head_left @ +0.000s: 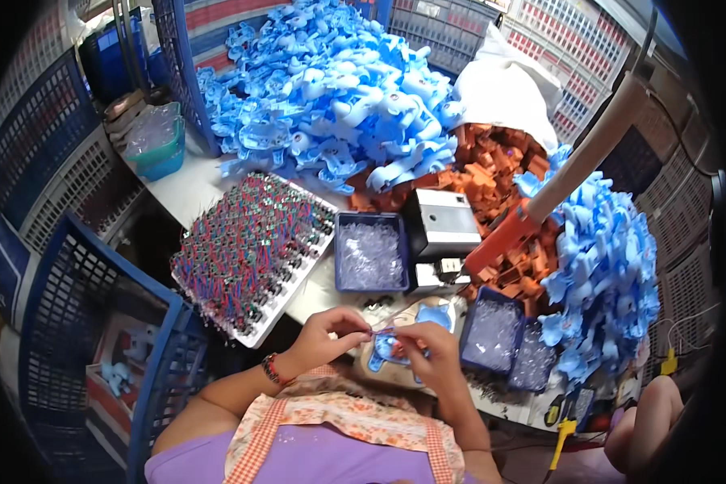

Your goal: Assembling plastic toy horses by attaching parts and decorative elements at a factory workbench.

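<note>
My left hand (331,335) is closed in a pinch on thin, dark reddish wires (382,331). Opposite it, my right hand (429,355) pinches at the same wires, its fingertips partly hiding them. Just below my fingers lies a light blue plastic shell half (376,360), its hollow side up, with small reddish parts inside. It rests on a tan pad, and a second blue shell piece (436,313) lies a little farther off, beyond my right hand.
A white board (327,219) of wired components stands left. Blue trays (339,284) (465,355) hold clear plastic bits. Behind are a grey box (452,211), orange parts (492,161) and heaped blue shells (323,89). An orange-ended pole (581,153) slants over the right side. Another person's limb (649,423) shows lower right.
</note>
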`<control>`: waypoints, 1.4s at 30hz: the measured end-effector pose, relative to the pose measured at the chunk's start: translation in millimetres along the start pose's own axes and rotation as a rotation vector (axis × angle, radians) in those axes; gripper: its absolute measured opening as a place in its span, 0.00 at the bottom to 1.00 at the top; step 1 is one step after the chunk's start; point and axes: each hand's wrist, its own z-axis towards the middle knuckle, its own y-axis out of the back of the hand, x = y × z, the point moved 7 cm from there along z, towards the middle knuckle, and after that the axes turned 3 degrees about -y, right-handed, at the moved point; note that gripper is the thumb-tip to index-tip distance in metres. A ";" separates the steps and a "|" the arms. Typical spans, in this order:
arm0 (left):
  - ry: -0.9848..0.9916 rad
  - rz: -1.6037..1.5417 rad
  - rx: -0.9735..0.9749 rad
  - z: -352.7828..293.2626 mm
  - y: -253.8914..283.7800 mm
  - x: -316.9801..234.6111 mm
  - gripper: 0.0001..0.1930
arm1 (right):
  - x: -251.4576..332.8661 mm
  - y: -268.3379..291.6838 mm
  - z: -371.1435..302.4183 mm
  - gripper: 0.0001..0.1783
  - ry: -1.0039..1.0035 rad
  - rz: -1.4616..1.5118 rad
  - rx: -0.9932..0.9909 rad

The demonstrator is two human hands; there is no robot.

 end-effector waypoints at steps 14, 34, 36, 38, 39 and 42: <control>-0.114 0.449 0.101 -1.3 -7.9 -33.9 0.06 | -10.3 -9.4 -14.8 0.11 -0.203 0.360 -0.047; 0.167 -0.059 0.327 -5.9 -29.0 6.0 0.11 | -12.9 9.7 -17.3 0.08 -0.197 0.260 -0.213; 0.195 -0.092 0.339 -4.6 -26.9 6.9 0.13 | -23.9 3.5 -11.8 0.08 -0.204 0.236 -0.205; 0.248 -0.120 0.369 -8.2 -30.9 2.2 0.16 | -27.5 -2.3 -15.3 0.07 -0.258 0.215 -0.148; 0.201 -0.067 0.409 -5.8 -32.6 -0.4 0.16 | -27.7 -2.3 -15.0 0.07 -0.252 0.207 -0.149; 0.088 0.018 0.467 -0.9 -33.9 -8.6 0.15 | -24.6 1.3 -11.3 0.08 -0.221 0.213 -0.217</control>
